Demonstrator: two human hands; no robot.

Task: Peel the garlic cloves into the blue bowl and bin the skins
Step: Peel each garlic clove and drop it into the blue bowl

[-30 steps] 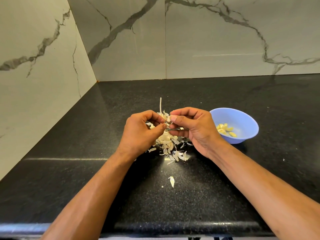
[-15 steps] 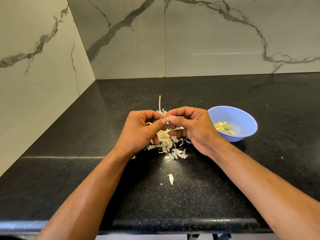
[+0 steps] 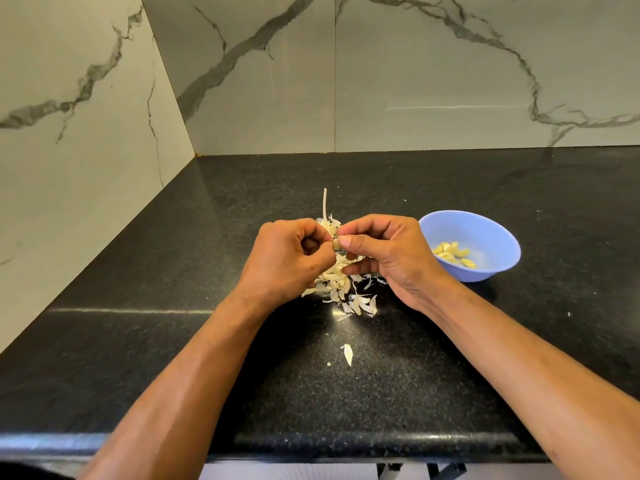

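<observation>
My left hand (image 3: 289, 259) and my right hand (image 3: 388, 256) meet above a heap of garlic skins (image 3: 341, 282) on the black counter. Between their fingertips they pinch a small garlic clove (image 3: 335, 244), mostly hidden by the fingers. A thin pale stalk (image 3: 325, 204) sticks up from the far side of the heap. To the right stands the blue bowl (image 3: 498, 237) with several peeled yellow cloves (image 3: 452, 252) inside. One loose skin (image 3: 348, 354) lies nearer the front edge.
The black stone counter (image 3: 173, 341) runs into a corner of marble-patterned wall tiles (image 3: 263, 81) at the left and back. Its front edge (image 3: 346, 441) is close below my forearms. No bin is in view.
Both hands stay together over the heap; their fingers have shifted slightly on the clove. The view has tilted a little, nothing else on the counter moved.
</observation>
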